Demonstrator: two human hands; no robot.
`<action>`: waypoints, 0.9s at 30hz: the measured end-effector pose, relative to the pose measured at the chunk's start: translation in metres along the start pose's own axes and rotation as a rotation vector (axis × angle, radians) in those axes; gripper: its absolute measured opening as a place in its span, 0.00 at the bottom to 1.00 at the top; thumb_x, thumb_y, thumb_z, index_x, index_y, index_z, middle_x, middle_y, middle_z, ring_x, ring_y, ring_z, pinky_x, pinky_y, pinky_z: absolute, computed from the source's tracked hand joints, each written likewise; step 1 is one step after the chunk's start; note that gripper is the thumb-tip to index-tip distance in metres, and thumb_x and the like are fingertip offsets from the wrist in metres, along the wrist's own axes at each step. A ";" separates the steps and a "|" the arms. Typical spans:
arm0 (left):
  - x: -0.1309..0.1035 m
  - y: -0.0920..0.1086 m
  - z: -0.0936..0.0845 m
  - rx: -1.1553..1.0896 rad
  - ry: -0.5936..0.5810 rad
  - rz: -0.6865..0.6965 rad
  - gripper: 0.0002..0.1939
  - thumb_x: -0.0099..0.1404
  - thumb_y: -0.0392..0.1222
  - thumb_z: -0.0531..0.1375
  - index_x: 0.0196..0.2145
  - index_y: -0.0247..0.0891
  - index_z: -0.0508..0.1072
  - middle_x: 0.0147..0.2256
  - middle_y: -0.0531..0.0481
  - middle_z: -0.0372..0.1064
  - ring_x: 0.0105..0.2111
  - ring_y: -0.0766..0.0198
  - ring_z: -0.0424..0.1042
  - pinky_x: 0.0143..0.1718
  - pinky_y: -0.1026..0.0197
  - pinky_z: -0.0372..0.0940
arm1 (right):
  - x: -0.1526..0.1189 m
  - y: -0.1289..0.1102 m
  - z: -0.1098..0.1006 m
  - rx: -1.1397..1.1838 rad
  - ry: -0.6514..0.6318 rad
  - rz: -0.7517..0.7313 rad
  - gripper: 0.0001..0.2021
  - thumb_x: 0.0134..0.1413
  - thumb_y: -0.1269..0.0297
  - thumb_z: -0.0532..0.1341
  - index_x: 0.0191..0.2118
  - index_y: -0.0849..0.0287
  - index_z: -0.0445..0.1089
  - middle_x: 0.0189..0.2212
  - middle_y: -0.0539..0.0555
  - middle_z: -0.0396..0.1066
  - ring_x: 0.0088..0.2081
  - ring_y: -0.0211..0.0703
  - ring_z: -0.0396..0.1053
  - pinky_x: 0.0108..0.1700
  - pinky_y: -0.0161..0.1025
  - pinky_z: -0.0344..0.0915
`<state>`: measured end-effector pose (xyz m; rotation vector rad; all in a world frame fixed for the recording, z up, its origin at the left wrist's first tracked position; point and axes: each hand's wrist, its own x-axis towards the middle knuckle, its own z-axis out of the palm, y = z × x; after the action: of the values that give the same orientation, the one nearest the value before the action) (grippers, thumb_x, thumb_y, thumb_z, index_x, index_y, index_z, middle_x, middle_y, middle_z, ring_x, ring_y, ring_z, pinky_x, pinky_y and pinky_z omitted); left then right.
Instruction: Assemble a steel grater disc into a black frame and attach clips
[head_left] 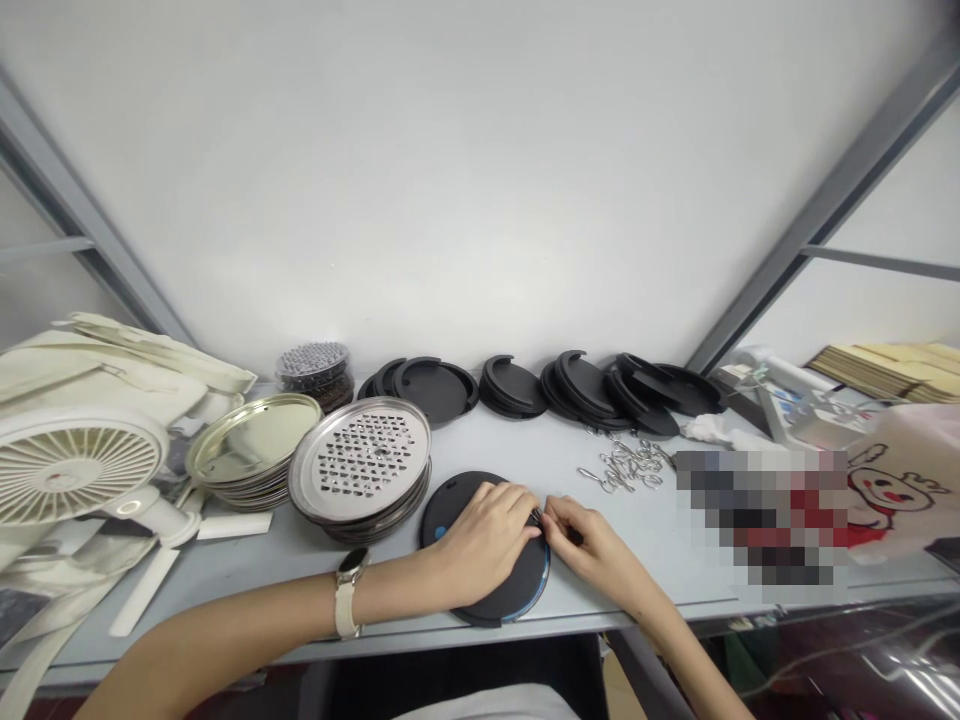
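A round, flat black case (480,603) lies on the table before me, with blue showing along its lower right rim and a blue spot on its left. My left hand (495,535) rests across the case, its fingers curled and closed at the right rim. Close beside it, my right hand (589,545) is closed in a pinch at that same rim. A tiny shiny piece shows between the two hands; what exactly the right fingers hold is hidden. Small metal clasps (630,465) lie in a loose pile beyond my right hand.
Stacked metal grater discs (367,465) and gold-coloured round plates (255,440) stand to the left, near a white fan (75,465). Several black round covers (514,388) lean along the back wall. At right are a printed bag (900,480) and stacked yellowish sheets (885,372).
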<state>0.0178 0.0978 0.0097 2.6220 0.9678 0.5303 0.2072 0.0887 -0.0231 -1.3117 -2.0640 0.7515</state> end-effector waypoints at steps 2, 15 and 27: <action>0.000 0.000 0.001 0.005 0.000 -0.001 0.07 0.70 0.34 0.49 0.45 0.37 0.63 0.44 0.46 0.66 0.45 0.58 0.65 0.47 0.54 0.58 | 0.000 -0.001 0.000 0.021 0.006 0.006 0.13 0.61 0.65 0.50 0.25 0.56 0.52 0.21 0.45 0.53 0.26 0.37 0.55 0.28 0.34 0.54; -0.001 -0.001 0.002 -0.053 -0.003 -0.016 0.08 0.70 0.35 0.50 0.45 0.38 0.63 0.44 0.46 0.66 0.45 0.57 0.65 0.48 0.53 0.59 | 0.001 -0.007 0.000 0.101 0.020 0.034 0.09 0.63 0.61 0.50 0.31 0.56 0.57 0.20 0.43 0.53 0.23 0.36 0.52 0.26 0.33 0.52; 0.000 -0.002 0.003 -0.074 0.015 -0.012 0.08 0.69 0.34 0.51 0.46 0.38 0.63 0.45 0.47 0.66 0.46 0.58 0.65 0.49 0.54 0.58 | 0.001 -0.001 0.001 -0.016 -0.010 0.011 0.15 0.64 0.61 0.48 0.25 0.56 0.53 0.21 0.45 0.54 0.26 0.39 0.56 0.29 0.34 0.54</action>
<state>0.0177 0.0983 0.0065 2.5488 0.9502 0.5730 0.2060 0.0892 -0.0230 -1.3318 -2.0766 0.7494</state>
